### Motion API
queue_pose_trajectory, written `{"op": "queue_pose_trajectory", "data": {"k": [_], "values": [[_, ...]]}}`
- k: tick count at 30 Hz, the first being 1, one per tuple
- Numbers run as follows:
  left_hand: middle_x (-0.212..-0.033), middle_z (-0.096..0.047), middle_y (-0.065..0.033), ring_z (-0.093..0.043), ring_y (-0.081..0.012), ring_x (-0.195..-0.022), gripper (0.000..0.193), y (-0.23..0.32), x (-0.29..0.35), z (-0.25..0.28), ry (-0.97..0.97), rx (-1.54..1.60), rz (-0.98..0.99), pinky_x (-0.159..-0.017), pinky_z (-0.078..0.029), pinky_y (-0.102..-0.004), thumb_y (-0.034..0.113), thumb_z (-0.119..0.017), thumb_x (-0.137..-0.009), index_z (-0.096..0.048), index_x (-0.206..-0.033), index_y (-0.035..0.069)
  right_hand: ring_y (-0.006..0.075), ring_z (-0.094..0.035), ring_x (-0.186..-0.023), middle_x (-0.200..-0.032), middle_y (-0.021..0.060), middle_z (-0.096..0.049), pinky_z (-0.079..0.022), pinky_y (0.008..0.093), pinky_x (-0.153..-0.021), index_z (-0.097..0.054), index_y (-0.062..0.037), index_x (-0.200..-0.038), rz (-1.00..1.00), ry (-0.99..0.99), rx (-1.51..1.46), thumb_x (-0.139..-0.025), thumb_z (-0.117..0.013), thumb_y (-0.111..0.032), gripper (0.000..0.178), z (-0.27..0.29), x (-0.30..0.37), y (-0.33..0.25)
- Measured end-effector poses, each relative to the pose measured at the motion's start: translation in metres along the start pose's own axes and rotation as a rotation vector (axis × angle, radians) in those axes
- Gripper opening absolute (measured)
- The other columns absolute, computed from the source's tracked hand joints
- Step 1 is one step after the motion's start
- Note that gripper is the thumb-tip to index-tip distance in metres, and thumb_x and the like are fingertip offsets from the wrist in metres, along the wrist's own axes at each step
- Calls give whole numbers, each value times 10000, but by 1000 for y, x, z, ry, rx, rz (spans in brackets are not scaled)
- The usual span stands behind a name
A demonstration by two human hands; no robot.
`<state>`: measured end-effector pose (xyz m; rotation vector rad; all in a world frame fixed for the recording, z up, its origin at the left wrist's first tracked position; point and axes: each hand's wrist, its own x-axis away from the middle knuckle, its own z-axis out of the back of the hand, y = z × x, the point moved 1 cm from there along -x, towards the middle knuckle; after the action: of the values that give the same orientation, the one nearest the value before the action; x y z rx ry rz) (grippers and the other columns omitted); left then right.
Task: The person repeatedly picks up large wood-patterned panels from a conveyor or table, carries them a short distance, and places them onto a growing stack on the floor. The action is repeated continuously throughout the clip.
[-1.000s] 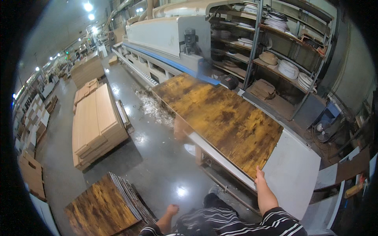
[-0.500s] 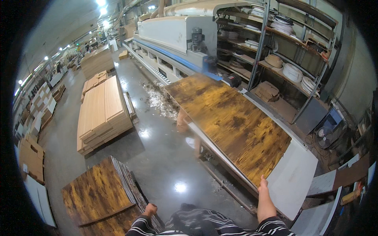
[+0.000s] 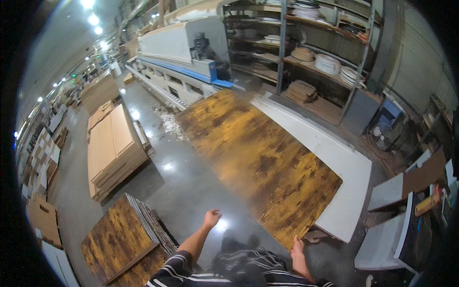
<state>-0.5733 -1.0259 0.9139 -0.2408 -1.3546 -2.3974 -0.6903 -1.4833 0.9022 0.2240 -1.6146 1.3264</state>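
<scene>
A large board with a dark brown and amber wood-grain face (image 3: 267, 158) lies slantwise partly over a white worktop (image 3: 349, 191), its near end sticking out past the worktop toward me. My right hand (image 3: 297, 248) grips this board at its near edge, thumb on top; the fingers underneath are hidden. Over the floor, left of the board and apart from it, my left hand (image 3: 213, 218) hangs with loosely bent fingers and holds nothing. Nearest to it on the left stands a stack of similar wood-grain boards (image 3: 117, 234), with a strip lying across its top.
A pale wood board stack (image 3: 114, 148) sits farther left on the shiny floor. Ahead is a long white and blue machine (image 3: 177, 57). Shelves (image 3: 330, 74) with coiled edging rolls stand at the back right. Loose panels (image 3: 387, 239) and a fan (image 3: 380, 136) are at right.
The wood-grain board has shifted left and toward me across the worktop, swinging with my right hand. My left hand has left the side of the low stack and moved right and forward.
</scene>
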Motion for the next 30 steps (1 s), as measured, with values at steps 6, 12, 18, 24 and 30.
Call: {"op": "queue_pose_trajectory", "data": {"k": [6, 12, 18, 24, 30], "values": [[-1185, -521, -143, -529, -278, -1022, 802, 41, -17, -30, 161, 1048, 625, -813, -457, -491, 502, -689, -742, -338, -1354, 121, 185, -483, -487, -676, 39, -541, -393, 353, -397, -574, -107, -1058, 17, 79, -253, -907, -555, -282, 231, 172, 15, 50], [-1350, -383, -199, -380, -328, -1242, 835, 24, -30, -69, 60, 1046, 565, -1018, -307, -479, 575, -599, -768, -316, -1361, 60, 196, -515, -502, -685, 62, -558, -428, 351, -457, -570, -69, -1057, -178, 375, 141, -895, -557, -349, 323, 289, 84, 56], [-1478, -136, -204, -155, -396, -1336, 821, -12, 0, -107, -297, 1234, 457, -1000, -232, -590, 398, -660, -787, -264, -1369, -24, 196, -514, -503, -684, 61, -556, -428, 355, -461, -574, -66, -1042, -63, 484, 240, -892, -556, -357, 328, 288, 83, 13], [-1491, -110, -165, -130, -288, -1362, 784, 25, 52, -94, -183, 1185, 519, -1089, -88, -484, 263, -695, -784, -261, -1366, -33, 195, -513, -505, -683, 60, -554, -428, 358, -465, -579, -62, -1026, 39, 512, 335, -888, -556, -365, 333, 271, 59, -27], [-896, -532, -126, -398, -171, -575, 321, 110, 136, -39, -48, 1183, 446, -503, -311, -350, 132, -673, -792, -544, -1047, -15, 195, -512, -506, -683, 59, -553, -428, 361, -468, -583, -59, -1011, 133, 516, 414, -885, -555, -373, 339, 247, 40, -61]]}}
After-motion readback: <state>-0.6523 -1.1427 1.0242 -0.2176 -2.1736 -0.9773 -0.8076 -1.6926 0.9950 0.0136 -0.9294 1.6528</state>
